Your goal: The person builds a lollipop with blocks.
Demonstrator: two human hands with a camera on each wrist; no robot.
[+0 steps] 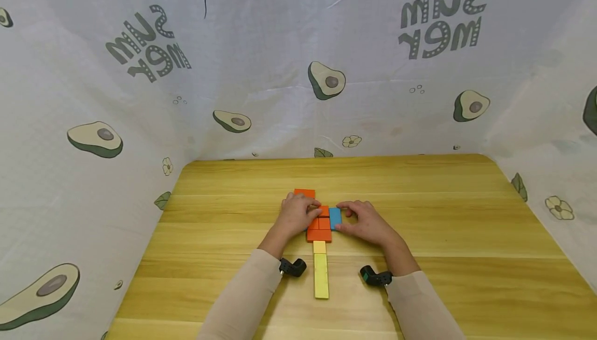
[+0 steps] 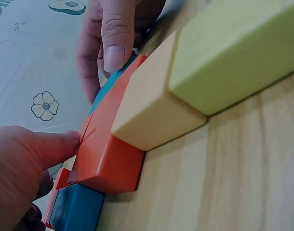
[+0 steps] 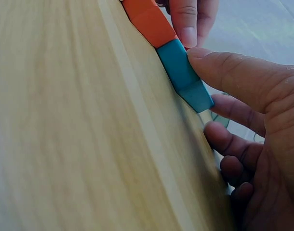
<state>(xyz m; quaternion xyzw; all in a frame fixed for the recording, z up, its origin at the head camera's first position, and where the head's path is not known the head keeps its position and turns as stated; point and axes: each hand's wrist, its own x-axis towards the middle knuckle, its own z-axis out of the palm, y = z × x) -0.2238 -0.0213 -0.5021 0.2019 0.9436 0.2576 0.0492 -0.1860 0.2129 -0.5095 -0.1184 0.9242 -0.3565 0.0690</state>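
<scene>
Flat colored wooden blocks lie joined in a figure on the table. My left hand (image 1: 295, 215) reaches over its left side, thumb and index finger pinching a small red block (image 1: 324, 211). Other red blocks (image 1: 319, 236) adjoin it, and another red block (image 1: 304, 193) shows behind that hand. On the right side, my right hand (image 1: 366, 222) holds a blue block (image 1: 335, 218) between thumb and index finger at its two ends; its other fingers are curled in the right wrist view. A second blue block (image 2: 77, 208) sits at the left, mostly hidden by my left hand from above.
Below the red blocks a light orange block (image 1: 319, 247) and a long yellow-green block (image 1: 321, 276) run toward me in line. The wooden table (image 1: 466, 215) ends at a printed cloth (image 1: 280, 81) behind and at both sides. Black wrist cameras (image 1: 375, 276) sit over the tabletop.
</scene>
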